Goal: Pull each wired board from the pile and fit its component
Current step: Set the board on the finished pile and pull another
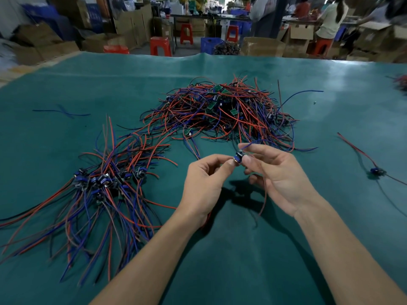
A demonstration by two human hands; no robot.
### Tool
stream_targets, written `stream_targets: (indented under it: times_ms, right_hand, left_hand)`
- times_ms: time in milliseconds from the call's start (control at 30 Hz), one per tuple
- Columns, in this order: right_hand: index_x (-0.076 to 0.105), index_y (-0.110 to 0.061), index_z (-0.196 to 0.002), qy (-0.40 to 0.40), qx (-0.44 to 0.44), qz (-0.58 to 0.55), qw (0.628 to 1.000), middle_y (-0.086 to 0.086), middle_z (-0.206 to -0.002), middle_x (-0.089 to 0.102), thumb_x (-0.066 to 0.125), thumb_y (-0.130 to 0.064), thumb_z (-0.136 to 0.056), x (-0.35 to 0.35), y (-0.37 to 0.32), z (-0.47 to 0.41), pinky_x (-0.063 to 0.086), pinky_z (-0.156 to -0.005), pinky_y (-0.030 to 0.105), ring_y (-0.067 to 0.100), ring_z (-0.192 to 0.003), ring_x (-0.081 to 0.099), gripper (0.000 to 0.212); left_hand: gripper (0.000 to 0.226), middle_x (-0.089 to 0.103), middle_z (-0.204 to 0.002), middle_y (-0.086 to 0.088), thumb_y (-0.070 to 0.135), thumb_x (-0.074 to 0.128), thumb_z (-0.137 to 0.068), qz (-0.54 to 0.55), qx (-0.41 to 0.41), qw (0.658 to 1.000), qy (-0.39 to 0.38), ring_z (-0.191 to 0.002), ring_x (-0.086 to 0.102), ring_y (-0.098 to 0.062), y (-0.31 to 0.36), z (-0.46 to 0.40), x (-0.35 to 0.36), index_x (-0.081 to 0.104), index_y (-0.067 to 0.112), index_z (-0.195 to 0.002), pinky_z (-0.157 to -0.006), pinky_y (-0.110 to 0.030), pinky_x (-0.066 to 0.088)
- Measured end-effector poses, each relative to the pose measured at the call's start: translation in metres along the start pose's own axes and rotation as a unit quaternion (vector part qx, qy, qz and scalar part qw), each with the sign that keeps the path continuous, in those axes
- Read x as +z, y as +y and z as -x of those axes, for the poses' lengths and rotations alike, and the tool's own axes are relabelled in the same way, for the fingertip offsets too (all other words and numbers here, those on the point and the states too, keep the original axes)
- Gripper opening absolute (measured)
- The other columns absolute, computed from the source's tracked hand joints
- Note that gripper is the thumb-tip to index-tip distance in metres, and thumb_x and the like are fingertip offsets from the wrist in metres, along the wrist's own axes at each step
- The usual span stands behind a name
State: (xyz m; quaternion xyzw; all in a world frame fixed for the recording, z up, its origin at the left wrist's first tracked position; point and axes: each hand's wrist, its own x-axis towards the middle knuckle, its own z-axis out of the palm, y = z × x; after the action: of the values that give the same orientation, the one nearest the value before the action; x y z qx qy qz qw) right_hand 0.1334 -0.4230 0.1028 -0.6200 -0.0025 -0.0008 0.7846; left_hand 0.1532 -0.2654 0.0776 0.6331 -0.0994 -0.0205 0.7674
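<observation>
Both forearms bare, no sleeves; left hand [203,186] & right hand [279,177] ungloved (no rings visible).

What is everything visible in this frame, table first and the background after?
table cover: one, teal, fills the foreground.
unsorted pile: one heap, red, blue and black wires with green boards, centre far.
laid-out group: one spread of wired boards with blue parts, left.
single wired board: one, blue part with red and black leads, right.
loose blue wire: one, far left.
stools: several, red, behind the table.
cardboard boxes: many, brown, background.
people: several, at far benches.
held board: one, dark with blue part, between both hands.
left hand: pinches the held board.
right hand: pinches the held board.
</observation>
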Motion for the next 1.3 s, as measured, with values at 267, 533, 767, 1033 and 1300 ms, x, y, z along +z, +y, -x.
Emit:
stream_targets:
  times_ms: [267,533,767,1033,1300]
  right_hand:
    - [0.081,-0.014,-0.075,0.056,0.01,-0.055,0.997,0.005,-0.083,0.073,0.082,-0.022,-0.063,0.005,-0.001,-0.001,0.043,-0.051,0.02,0.01,-0.06,0.058,0.014]
    - [0.075,-0.015,-0.066,0.171,-0.046,0.017,0.984,0.005,-0.077,0.067,0.071,-0.005,-0.09,0.0,-0.001,-0.006,0.043,-0.049,0.021,0.008,-0.059,0.055,0.026]
    - [0.067,-0.009,-0.08,0.367,-0.11,0.015,0.923,0.008,-0.078,0.061,0.069,-0.004,-0.093,-0.041,-0.009,-0.014,0.042,-0.048,0.02,0.01,-0.055,0.049,0.014]
    - [0.072,-0.008,-0.078,0.282,-0.058,0.055,0.956,0.007,-0.064,0.068,0.064,-0.01,-0.096,-0.013,0.005,-0.01,0.045,-0.043,0.022,0.013,-0.05,0.057,0.019]
    - [0.075,-0.018,-0.085,0.142,-0.186,0.218,0.947,0.005,-0.081,0.074,0.07,-0.016,-0.095,0.015,0.011,-0.005,0.05,-0.063,0.025,0.007,-0.067,0.06,0.012]
  left_hand:
    - [0.013,0.056,-0.068,-0.004,0.007,0.07,-0.092,-0.016,-0.001,1.0,-0.018,-0.058,0.036,-0.007,-0.003,0.0,0.0,0.078,0.013,-0.083,-0.055,-0.018,0.031]
    - [0.006,0.068,-0.079,-0.007,0.015,0.075,-0.086,-0.045,-0.013,0.998,-0.046,-0.076,0.051,-0.013,-0.002,0.001,0.002,0.079,0.017,-0.082,-0.074,-0.028,0.039]
    - [0.011,0.07,-0.08,-0.022,0.021,0.074,-0.087,-0.086,-0.017,0.995,-0.052,-0.074,0.051,-0.011,-0.003,0.001,0.002,0.08,0.023,-0.078,-0.071,-0.027,0.039]
    - [0.015,0.042,-0.046,0.015,0.013,0.062,-0.099,-0.004,0.014,0.996,0.091,-0.044,0.03,0.0,-0.007,-0.006,-0.003,0.069,0.013,-0.086,-0.044,-0.014,0.025]
    - [0.016,0.048,-0.047,0.011,0.009,0.067,-0.094,-0.048,0.007,0.998,-0.039,-0.043,0.035,0.0,-0.001,-0.001,0.001,0.076,0.007,-0.081,-0.044,-0.012,0.028]
